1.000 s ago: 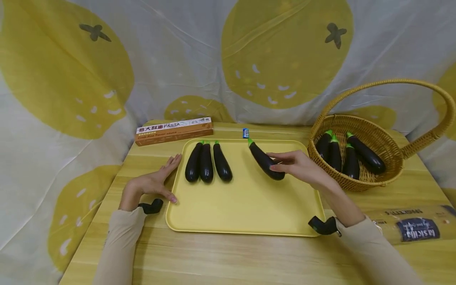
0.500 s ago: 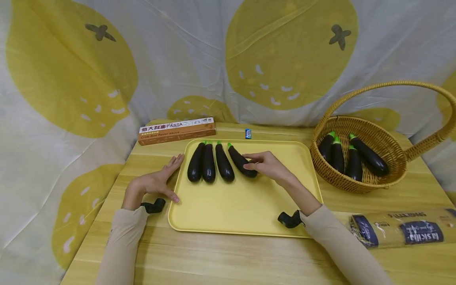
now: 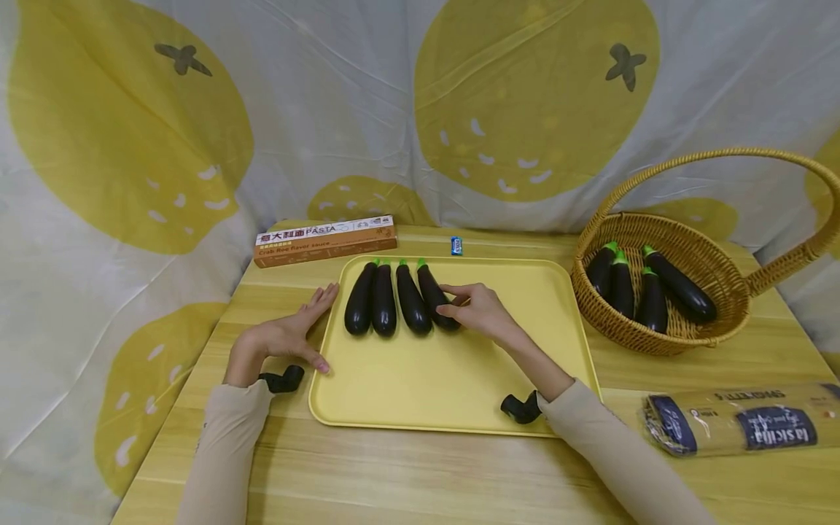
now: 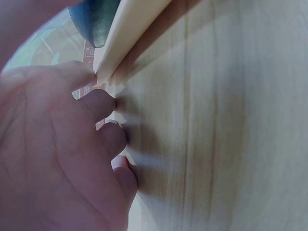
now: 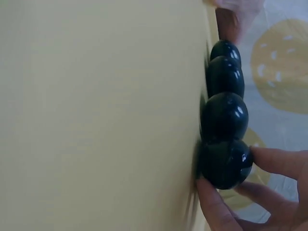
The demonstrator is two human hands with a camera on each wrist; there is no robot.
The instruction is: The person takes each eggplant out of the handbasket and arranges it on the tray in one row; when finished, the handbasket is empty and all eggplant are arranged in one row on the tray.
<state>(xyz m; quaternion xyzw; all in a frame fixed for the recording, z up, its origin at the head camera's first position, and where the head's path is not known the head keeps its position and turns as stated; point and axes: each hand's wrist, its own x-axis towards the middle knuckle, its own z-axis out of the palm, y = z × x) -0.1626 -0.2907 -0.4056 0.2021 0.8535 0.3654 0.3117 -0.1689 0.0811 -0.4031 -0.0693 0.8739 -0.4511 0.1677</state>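
Note:
My right hand [image 3: 477, 310] pinches the lower part of an eggplant [image 3: 429, 290] between thumb and fingers, its green stem pointing to the back of the yellow tray [image 3: 420, 386]. Left of it lie several dark eggplants [image 3: 383, 302] in a row, stems also to the back. In the right wrist view, the held eggplant [image 5: 225, 163] appears to touch its neighbour's rounded end. With fingers spread, my left hand [image 3: 289, 337] rests at the tray's left edge, thumb on the rim. The left wrist view shows its fingertips [image 4: 113, 139] down by the wooden table.
A wicker basket [image 3: 630, 335] with a tall handle stands to the right, holding several eggplants [image 3: 679, 284]. A pasta box [image 3: 326, 242] and a small blue packet [image 3: 456, 246] lie behind the tray. A spaghetti bag [image 3: 741, 421] lies at the front right.
My right hand has carried the eggplant leftward across the tray to the row's right end and turned it closer to the others' direction. The left hand stays at the tray edge.

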